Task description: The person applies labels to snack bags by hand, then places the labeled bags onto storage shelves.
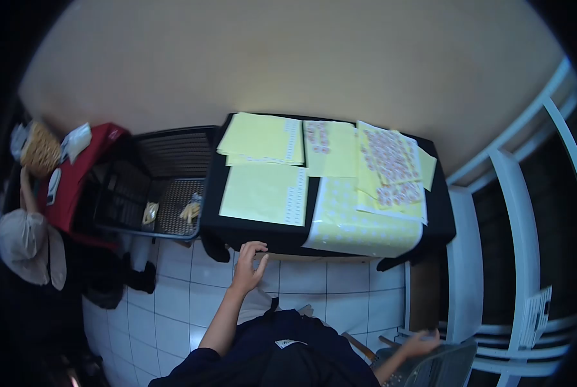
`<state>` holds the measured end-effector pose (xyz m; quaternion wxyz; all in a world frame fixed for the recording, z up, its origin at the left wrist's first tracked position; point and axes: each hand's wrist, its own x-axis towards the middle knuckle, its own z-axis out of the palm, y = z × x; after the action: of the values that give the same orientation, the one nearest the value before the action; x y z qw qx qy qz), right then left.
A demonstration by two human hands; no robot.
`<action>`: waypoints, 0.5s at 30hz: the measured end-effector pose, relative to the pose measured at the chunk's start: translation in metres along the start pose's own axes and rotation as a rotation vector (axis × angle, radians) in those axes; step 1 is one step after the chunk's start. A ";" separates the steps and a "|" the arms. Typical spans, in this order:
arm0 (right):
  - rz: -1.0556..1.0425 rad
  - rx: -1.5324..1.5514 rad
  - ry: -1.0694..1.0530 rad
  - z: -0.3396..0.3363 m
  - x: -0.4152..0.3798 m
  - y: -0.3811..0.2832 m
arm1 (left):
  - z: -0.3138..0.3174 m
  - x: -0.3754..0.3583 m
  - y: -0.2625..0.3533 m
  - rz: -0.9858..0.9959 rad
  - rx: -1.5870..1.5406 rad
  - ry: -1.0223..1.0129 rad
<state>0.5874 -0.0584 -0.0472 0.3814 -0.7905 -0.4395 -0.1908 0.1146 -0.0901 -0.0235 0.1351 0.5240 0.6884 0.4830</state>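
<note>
My left hand (249, 266) is raised in front of the black-covered table (253, 240), fingers apart, holding nothing. It is nearest to a yellow sheet (259, 193) with a column of small white labels along its right side. More yellow sheets (257, 135) lie behind that one. Yellow sheets with many reddish round stickers (391, 158) overlap at the right. A glossy yellow sheet with pale dots (366, 226) hangs over the front edge. Low at the right, my right hand (420, 345) is at the top of a grey-green chair (440, 366); its fingers are blurred.
A black plastic crate (156, 233) with small packets inside stands left of the table. Beyond it, a person in a light cap (24, 242) is beside a red-covered table (69, 209) with a bag of brown food (40, 151). White metal bars (520, 219) run along the right.
</note>
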 end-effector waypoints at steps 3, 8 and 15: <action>-0.427 0.403 -0.274 0.053 -0.036 -0.145 | -0.032 0.008 -0.013 -0.050 0.004 0.131; -0.923 0.823 -0.688 0.053 -0.136 -0.352 | -0.122 0.047 -0.071 -0.173 0.143 0.489; -0.959 0.982 -0.846 0.042 -0.228 -0.474 | -0.223 0.113 -0.302 -0.831 0.055 0.182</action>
<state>0.0645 0.0011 -0.0127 0.3634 -0.2632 -0.8718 0.1967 -0.2649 -0.1060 -0.1204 0.2428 0.1608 0.8628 0.4133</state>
